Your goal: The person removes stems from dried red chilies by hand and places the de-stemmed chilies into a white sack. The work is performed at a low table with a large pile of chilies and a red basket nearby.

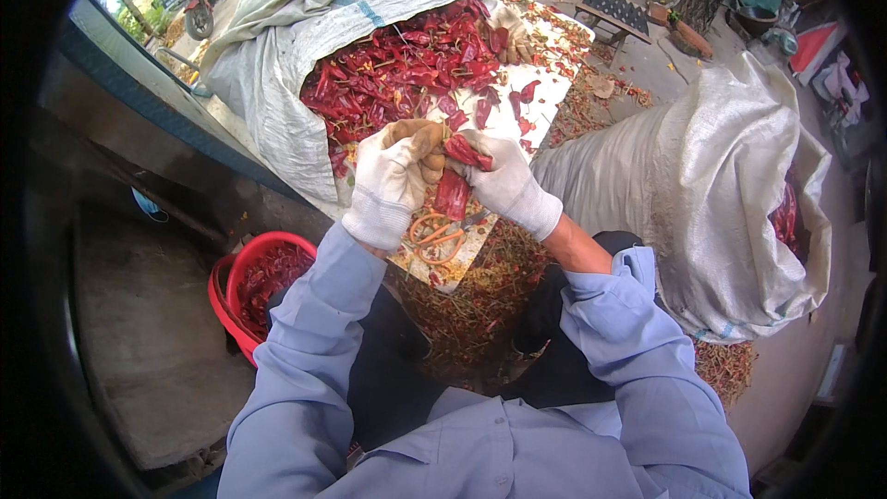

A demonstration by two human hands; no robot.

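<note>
Both hands wear white knit work gloves with tan-stained fingers and meet above a pale board [508, 118]. My left hand [402, 170] has its fingertips pinched at the stem end of a dried red chili pepper [468, 152]. That pepper lies across the fingers of my right hand [500, 177], which also grips a second dried red pepper [452, 195] hanging below it. Scissors with orange handles [436, 238] rest on the board just beneath. Beyond the hands, a heap of dried red peppers [402, 62] spills from the mouth of a white woven sack [277, 76].
Another woven sack [721, 173] with red peppers inside stands at the right. A red plastic basket [220, 294] of peppers sits at the left. Stem scraps [478, 305] cover the ground between the legs. A tan glove [514, 31] lies beside the heap.
</note>
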